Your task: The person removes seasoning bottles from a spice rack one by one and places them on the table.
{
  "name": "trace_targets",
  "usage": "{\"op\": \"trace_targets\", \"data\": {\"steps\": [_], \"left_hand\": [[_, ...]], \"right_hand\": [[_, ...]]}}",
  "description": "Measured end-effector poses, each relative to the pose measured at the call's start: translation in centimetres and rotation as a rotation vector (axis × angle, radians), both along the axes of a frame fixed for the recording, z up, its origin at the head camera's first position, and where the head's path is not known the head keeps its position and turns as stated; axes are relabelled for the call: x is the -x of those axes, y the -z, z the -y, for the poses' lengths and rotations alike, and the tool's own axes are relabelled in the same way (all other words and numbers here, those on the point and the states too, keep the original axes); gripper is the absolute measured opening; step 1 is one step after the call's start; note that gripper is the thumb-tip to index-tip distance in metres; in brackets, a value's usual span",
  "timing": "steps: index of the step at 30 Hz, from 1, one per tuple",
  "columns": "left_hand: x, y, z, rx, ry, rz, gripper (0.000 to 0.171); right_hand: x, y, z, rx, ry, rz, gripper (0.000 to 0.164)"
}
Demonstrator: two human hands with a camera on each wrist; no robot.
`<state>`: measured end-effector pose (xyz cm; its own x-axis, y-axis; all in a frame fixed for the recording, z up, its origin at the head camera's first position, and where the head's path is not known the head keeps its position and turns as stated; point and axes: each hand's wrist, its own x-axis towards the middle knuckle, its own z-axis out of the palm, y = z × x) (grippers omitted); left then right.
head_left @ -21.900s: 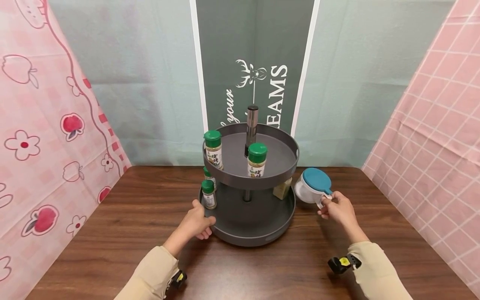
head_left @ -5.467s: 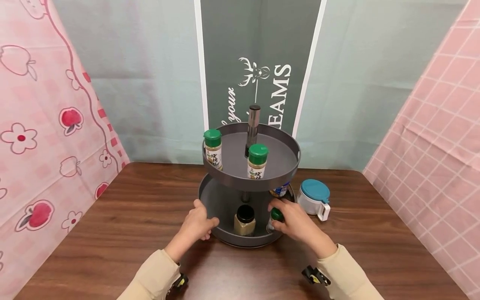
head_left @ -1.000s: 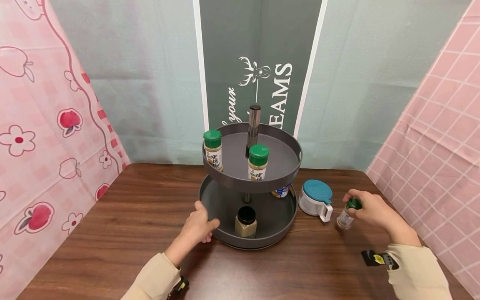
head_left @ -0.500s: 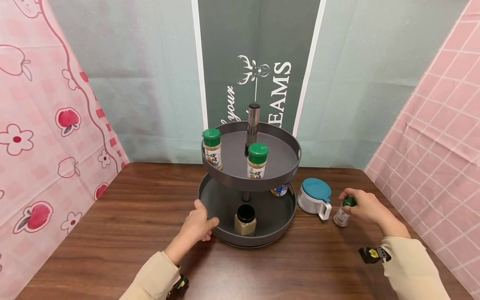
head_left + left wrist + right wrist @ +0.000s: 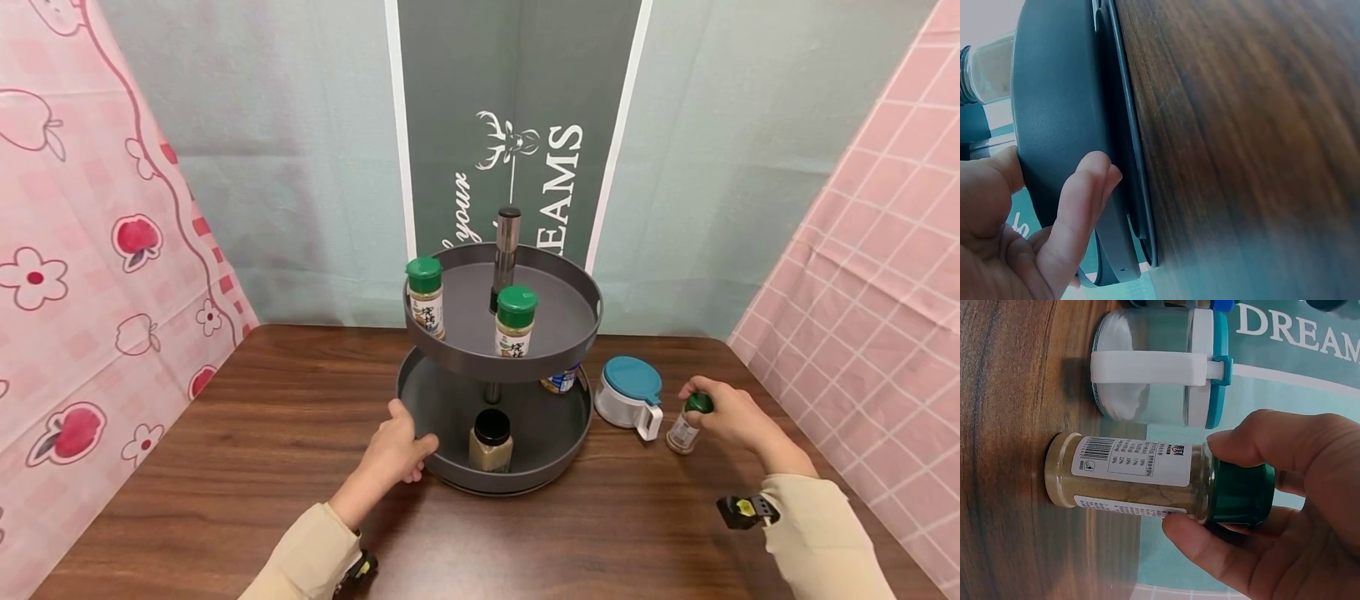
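Note:
My left hand (image 5: 393, 447) grips the rim of a dark grey two-tier turntable rack's lower tray (image 5: 457, 479), thumb over the edge and fingers along the outer wall. My right hand (image 5: 738, 417) pinches a green-capped spice bottle (image 5: 682, 434) near its cap; in the right wrist view the bottle's base (image 5: 1060, 470) is right at the tabletop. Left of it stands a clear seasoning jar (image 5: 622, 404) with a blue lid and white handle. A black-lidded jar (image 5: 491, 450) stands at the lower tray's front. A blue-labelled jar (image 5: 561, 380) behind is partly hidden by the upper tray.
Two green-capped seasoning bottles (image 5: 514, 329) stand on the upper tray (image 5: 525, 367) around its metal post (image 5: 507, 242). The wooden table (image 5: 570, 533) meets cloth hangings at the back and both sides, with a pink one (image 5: 877, 333) on the right.
Earlier my right hand held the seasoning jar's handle and the lower tray was turned differently. The green-capped bottle has since moved from that tray to the table's right, lately shifting slightly left.

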<state>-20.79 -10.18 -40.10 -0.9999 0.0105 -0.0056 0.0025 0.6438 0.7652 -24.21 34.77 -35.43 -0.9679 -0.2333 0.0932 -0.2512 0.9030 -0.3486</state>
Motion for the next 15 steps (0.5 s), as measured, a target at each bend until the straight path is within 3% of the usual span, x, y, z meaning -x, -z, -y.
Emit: {"op": "trace_targets", "data": {"steps": [6, 12, 15], "left_hand": [[0.04, 0.11, -0.09, -0.013, 0.005, 0.000, 0.040], [0.10, 0.17, -0.14, -0.016, 0.020, 0.009, 0.040], [0.10, 0.12, -0.09, -0.009, 0.016, 0.007, 0.040]], "right_hand": [[0.00, -0.01, -0.16, -0.013, -0.014, -0.001, 0.024], [-0.50, -0.43, -0.15, -0.081, -0.043, -0.024, 0.055], [-0.67, -0.83, 0.14, -0.137, -0.048, -0.024, 0.059]]}}
